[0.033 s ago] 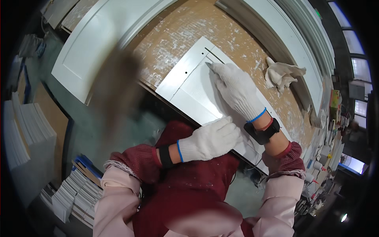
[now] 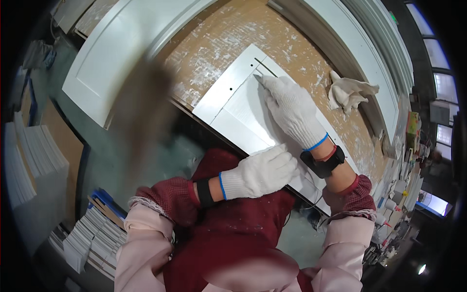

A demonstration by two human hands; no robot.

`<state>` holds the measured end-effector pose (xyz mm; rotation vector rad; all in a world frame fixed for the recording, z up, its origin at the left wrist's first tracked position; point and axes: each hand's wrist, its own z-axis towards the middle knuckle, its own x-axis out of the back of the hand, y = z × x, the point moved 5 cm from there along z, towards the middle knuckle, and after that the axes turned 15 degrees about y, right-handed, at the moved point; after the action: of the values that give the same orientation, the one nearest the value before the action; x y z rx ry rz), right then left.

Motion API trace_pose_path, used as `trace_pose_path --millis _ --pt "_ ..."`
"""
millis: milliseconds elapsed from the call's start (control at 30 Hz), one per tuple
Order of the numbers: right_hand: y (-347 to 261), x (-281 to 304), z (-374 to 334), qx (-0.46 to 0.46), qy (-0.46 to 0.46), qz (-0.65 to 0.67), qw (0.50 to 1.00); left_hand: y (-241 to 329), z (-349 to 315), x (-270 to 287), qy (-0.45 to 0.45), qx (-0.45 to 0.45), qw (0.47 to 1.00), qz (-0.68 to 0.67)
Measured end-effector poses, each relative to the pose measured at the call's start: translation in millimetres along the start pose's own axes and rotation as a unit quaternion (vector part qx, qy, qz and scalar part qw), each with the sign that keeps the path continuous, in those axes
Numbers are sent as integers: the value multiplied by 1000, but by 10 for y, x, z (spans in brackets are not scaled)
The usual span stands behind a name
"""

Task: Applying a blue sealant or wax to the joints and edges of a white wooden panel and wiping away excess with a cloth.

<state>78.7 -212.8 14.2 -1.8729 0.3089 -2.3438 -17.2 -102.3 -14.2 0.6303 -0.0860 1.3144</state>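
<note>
A white panel (image 2: 243,112) with a recessed middle, two dark holes and a dark slot lies at a slant along the bench's near edge. My right hand (image 2: 292,109), in a white knit glove, is closed over the recessed part. From its fingertips sticks a small grey pointed blade (image 2: 258,78), its tip by the seam near the slot; its handle is hidden in the glove. My left hand (image 2: 266,171), gloved the same way, lies on the panel's near edge with its fingers stretched out and nothing visible in them.
The brown bench top (image 2: 214,53) is strewn with white flakes. A crumpled cloth (image 2: 348,92) lies right of the panel, beside stacked white panels (image 2: 360,44). Another white panel (image 2: 104,58) stands at the upper left. A brown blur hides part of the left side.
</note>
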Motion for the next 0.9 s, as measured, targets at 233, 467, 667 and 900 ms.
trace_pose_path --millis 233,467,667,900 --pt "-345 -109 -89 102 -146 -23 984 -47 -63 -84 -58 79 994 -40" --pt "-365 -106 -229 137 -107 34 984 -36 -128 -164 -66 79 993 -53" --pt "-282 137 -13 77 -25 78 994 -17 -93 -87 -42 30 999 -5" --pt "-349 -122 73 128 -19 -20 991 -46 -43 -44 -14 28 999 -39"
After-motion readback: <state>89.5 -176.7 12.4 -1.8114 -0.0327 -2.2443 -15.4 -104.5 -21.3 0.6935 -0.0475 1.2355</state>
